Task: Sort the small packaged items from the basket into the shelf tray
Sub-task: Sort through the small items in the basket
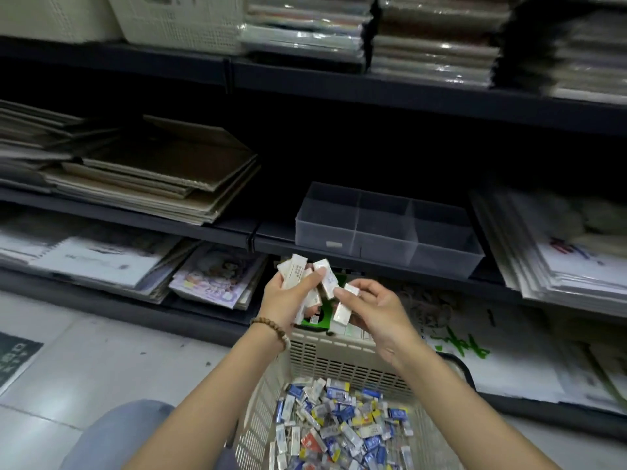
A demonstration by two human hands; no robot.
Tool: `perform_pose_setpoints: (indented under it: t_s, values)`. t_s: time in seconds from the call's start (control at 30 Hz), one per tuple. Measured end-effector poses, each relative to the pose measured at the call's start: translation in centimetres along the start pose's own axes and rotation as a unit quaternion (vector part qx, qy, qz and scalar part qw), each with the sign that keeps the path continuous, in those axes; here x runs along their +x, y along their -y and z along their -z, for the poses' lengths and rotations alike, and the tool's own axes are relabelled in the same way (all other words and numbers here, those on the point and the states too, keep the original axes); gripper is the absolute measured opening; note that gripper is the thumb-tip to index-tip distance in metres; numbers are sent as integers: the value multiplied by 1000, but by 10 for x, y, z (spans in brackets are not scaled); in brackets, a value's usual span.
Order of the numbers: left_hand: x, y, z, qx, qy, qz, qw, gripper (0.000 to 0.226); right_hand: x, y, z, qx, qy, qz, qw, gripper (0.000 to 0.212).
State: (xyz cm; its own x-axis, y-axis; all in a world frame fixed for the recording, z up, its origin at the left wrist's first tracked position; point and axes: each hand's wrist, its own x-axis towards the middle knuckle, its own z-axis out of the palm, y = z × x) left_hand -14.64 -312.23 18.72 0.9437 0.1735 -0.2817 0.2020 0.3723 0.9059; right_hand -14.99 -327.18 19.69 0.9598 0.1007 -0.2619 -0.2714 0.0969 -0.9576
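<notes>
Both hands were raised above the far rim of the cream slotted basket (pixel 325 361), just below the shelf edge. Left hand (pixel 285 301) was closed around a fanned bunch of small white packs (pixel 298 271), thumb across the front; it wore a wooden bead bracelet (pixel 271 330) at the wrist. Right hand (pixel 371 310) pinched one small white pack (pixel 351 289) at the fingertips and held a longer white pack (pixel 342 315) under it.

The basket held a loose heap of small blue, white and red packaged items (pixel 339 425). The clear divided tray (pixel 390 228) sat on the middle shelf, above and right of the hands, well apart from them; one small pale item (pixel 334 244) lay in its front-left compartment, other compartments looked bare. Flattened cardboard (pixel 152 174) was stacked left of the tray on the same shelf.
</notes>
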Motion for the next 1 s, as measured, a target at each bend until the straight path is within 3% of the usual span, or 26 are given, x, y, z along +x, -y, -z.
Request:
perform_pose_setpoints:
  t_s: [0.1, 0.23, 0.33, 0.5, 0.57, 0.83, 1.0]
  values:
    - [5, -12, 7, 44, -5, -22, 999, 24, 3, 13, 3, -26, -9, 14, 1000, 23]
    - [12, -26, 10, 70, 22, -27, 997, 22, 12, 46, -3, 9, 40, 9, 999, 22]
    - [16, -34, 9, 71, 44, -27, 996, 26, 21, 63, -15, -26, 71, 24, 997, 22]
    - [25, -41, 8, 51, 59, -23, 997, 26, 37, 66, -29, -106, 41, 102, 988, 7]
    - [29, -43, 7, 49, 60, -26, 997, 31, 44, 65, -34, -114, 55, 110, 986, 10]
    - [54, -62, 13, 56, 74, -56, 994, 34, 69, 90, -27, -81, 193, -1, 978, 26]
    - [82, -71, 10, 57, 20, -80, 995, 24, 94, 107, -16, -101, 176, 30, 979, 23]
